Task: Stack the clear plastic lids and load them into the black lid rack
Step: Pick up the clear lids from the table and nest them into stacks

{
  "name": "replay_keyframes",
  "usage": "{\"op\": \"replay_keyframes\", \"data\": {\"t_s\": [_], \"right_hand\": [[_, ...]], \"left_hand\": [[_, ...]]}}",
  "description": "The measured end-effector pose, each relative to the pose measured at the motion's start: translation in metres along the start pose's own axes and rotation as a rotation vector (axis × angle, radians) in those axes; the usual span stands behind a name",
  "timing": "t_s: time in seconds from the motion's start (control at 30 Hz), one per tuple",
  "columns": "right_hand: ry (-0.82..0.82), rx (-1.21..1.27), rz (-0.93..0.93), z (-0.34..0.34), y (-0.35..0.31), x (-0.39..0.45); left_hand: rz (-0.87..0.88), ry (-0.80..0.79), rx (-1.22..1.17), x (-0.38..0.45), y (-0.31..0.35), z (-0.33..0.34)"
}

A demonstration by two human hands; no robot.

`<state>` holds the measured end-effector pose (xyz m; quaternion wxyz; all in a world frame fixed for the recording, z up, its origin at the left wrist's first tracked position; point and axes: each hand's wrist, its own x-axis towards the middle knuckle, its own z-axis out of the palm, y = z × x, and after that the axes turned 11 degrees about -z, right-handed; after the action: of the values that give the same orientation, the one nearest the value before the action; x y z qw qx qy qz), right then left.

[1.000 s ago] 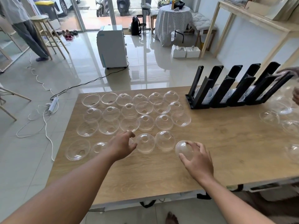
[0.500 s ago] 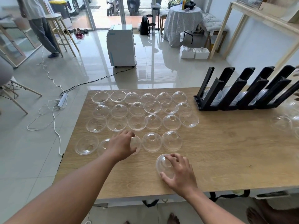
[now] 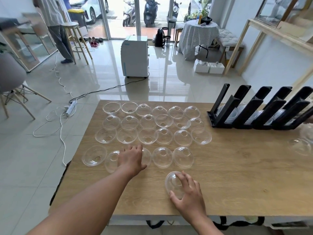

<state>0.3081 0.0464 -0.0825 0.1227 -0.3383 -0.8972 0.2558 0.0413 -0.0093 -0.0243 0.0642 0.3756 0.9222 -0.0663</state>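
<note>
Several clear dome lids (image 3: pixel 163 123) lie in rows on the left half of the wooden table (image 3: pixel 245 180). My right hand (image 3: pixel 189 194) grips one clear lid (image 3: pixel 172 182) near the table's front edge. My left hand (image 3: pixel 131 158) rests palm down over a lid (image 3: pixel 147 156) in the nearest row, fingers curved onto it. The black lid rack (image 3: pixel 260 109) stands at the far right of the table, with stacks of lids inside its slots.
More loose lids (image 3: pixel 299 146) lie at the right edge below the rack. Another person's fingers (image 3: pixel 309 119) show at the far right. Beyond the table are a tiled floor, a white appliance (image 3: pixel 135 56), cables and a standing person (image 3: pixel 55 28).
My right hand pulled its lid from the end of the nearest row back toward the front edge. My left hand settled onto a lid in that row. The camera tilted up.
</note>
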Motion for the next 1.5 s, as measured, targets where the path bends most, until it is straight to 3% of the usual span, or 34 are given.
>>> {"op": "replay_keyframes", "data": {"t_s": [0.2, 0.37, 0.5, 1.5], "right_hand": [[-0.012, 0.016, 0.003, -0.001, -0.001, 0.0], [-0.012, 0.02, 0.002, 0.001, -0.001, -0.002], [-0.009, 0.024, -0.017, 0.004, 0.0, -0.006], [-0.029, -0.016, 0.062, 0.004, -0.016, 0.011]], "left_hand": [[-0.021, 0.059, -0.098, -0.009, 0.001, -0.001], [-0.099, 0.101, -0.479, -0.055, -0.017, 0.011], [-0.186, 0.029, -0.595, -0.105, -0.029, 0.042], [-0.172, 0.154, -0.547, -0.117, -0.023, 0.068]]}}
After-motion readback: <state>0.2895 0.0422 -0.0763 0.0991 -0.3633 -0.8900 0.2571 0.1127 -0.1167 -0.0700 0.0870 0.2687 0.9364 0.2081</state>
